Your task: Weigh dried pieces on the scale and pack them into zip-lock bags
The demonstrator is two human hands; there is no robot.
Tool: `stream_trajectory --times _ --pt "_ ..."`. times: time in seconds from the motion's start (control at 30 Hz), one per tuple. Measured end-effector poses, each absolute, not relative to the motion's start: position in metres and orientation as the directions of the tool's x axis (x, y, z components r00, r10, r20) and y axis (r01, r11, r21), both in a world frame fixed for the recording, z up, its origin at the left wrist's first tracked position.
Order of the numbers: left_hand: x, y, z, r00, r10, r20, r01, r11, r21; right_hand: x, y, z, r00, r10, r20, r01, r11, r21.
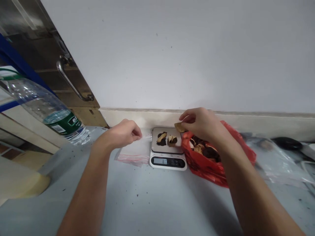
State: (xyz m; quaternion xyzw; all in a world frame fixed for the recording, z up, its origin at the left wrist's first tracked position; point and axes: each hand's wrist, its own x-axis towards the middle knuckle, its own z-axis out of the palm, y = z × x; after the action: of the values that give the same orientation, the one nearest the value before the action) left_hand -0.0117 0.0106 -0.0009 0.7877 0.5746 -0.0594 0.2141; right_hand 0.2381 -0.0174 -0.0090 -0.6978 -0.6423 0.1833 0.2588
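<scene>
Right fingers (186, 114) tight on a brown piece (179, 127) (left fingers (136, 130) together), near the scale (166, 150).

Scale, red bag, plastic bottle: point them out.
Scale (168, 150): head view, bare part of its metal plate.
Red bag (206, 168): head view, front wall.
Plastic bottle (42, 102): head view, clear side, about mid-length.

Soft light leaves a blurry shadow on the tabletop (133, 213), edges looking stretched.

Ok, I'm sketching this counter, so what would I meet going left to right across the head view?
Green-labelled bottle, small plastic bags, digital scale, red bag, clear plastic bag.
</scene>
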Motion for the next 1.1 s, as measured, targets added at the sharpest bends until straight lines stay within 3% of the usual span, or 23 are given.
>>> stream_trajectory --times 0.2,0.47,0.83,1.1 --pt "-0.011 0.01 0.0 0.275 0.845 -0.459 0.952 -0.171 0.254 0.239 -0.021 -0.004 0.111 0.992 0.058 0.819 -0.058 -0.57" --pt "-0.017 0.011 -0.002 0.299 0.824 -0.482 0.952 -0.225 0.206 0.239 -0.02 -0.004 0.1 0.994 0.05 0.826 -0.055 -0.561" --pt "-0.015 0.009 -0.001 0.297 0.792 -0.533 0.949 -0.182 0.258 0.234 -0.018 -0.011 0.06 0.998 0.03 0.802 -0.03 -0.596" --pt "-0.013 0.006 0.002 0.28 0.791 -0.544 0.955 -0.172 0.242 0.22 -0.012 -0.022 -0.059 0.996 0.063 0.935 0.077 -0.347"
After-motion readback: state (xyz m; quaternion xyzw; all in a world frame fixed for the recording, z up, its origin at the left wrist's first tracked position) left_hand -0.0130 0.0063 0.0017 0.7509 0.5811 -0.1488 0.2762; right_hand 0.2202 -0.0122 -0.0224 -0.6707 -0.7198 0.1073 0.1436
